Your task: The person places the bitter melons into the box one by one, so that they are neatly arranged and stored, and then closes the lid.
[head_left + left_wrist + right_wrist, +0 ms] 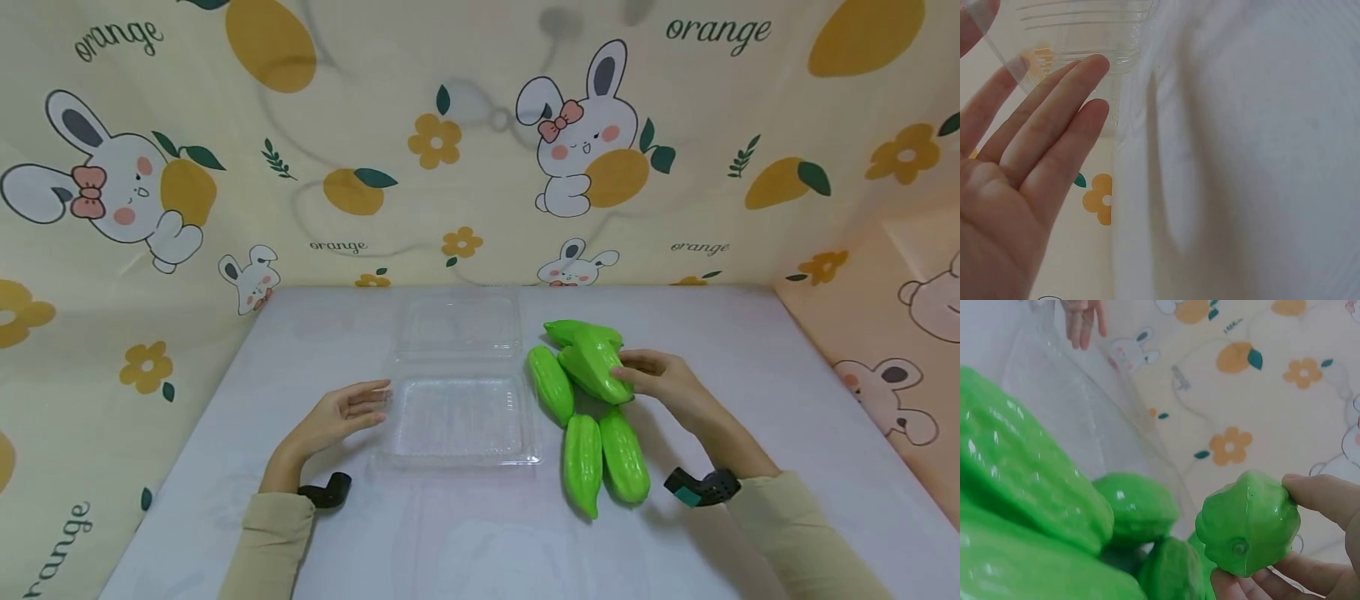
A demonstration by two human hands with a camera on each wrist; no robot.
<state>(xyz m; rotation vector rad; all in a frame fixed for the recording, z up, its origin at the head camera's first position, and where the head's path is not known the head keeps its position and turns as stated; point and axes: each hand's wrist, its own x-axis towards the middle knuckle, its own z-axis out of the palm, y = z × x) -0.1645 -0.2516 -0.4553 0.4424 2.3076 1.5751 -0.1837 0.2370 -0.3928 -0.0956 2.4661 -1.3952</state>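
My right hand [660,379] pinches the end of a bright green, ridged bitter melon [600,367] between thumb and fingers. In the right wrist view the held bitter melon [1250,525] shows its blunt, bumpy end. Around and under it lie several more: one bitter melon [551,385] to the left, another [582,462] in front. A clear plastic clamshell box [457,460] lies with its lid [459,325] folded back. My left hand [348,417] is beside the box's left wall, fingers loosely extended and holding nothing; in the left wrist view its fingertips [1094,65] overlap the clear wall.
The white tabletop [450,542] carries the box in the middle and the bitter melons to its right. A printed cloth backdrop [480,167] rises behind the table and along both sides. Each wrist wears a dark camera band [701,487].
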